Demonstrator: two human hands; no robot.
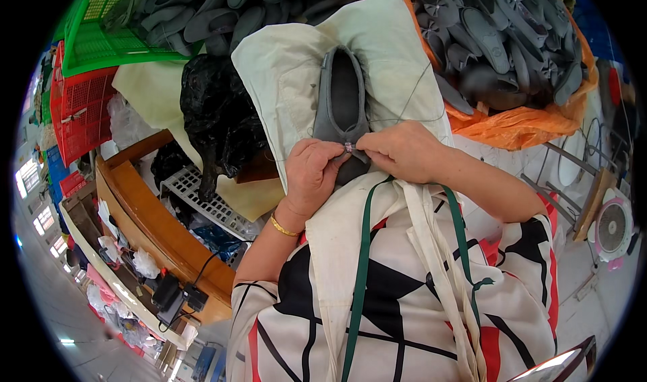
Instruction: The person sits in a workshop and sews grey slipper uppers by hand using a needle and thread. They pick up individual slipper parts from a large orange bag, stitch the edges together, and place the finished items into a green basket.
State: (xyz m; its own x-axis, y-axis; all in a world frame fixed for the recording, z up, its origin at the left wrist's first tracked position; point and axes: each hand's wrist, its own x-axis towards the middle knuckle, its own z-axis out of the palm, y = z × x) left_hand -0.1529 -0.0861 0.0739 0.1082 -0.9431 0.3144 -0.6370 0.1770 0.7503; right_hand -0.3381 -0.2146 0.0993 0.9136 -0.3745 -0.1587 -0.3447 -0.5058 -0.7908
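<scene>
A grey slip-on shoe (323,115) lies on a pale cloth-covered cushion (276,65), its toe toward me. On its front sits a small bow (350,147) with a shiny pinkish centre. My left hand (313,169) is closed, thumb and fingers pinching the bow's left side. From the other side my right hand (404,151) is closed too, fingertips pinched at the bow's right edge; a needle, if any, cannot be made out. A thin dark thread (412,93) runs loosely over the cushion right of the shoe.
An orange sack (499,136) heaped with grey shoes (482,38) stands at far right. More shoes fill a green basket (101,48) at far left. A black plastic bag (219,112), a white crate (209,200) and a wooden bench (158,227) are left; a fan (613,223) stands right.
</scene>
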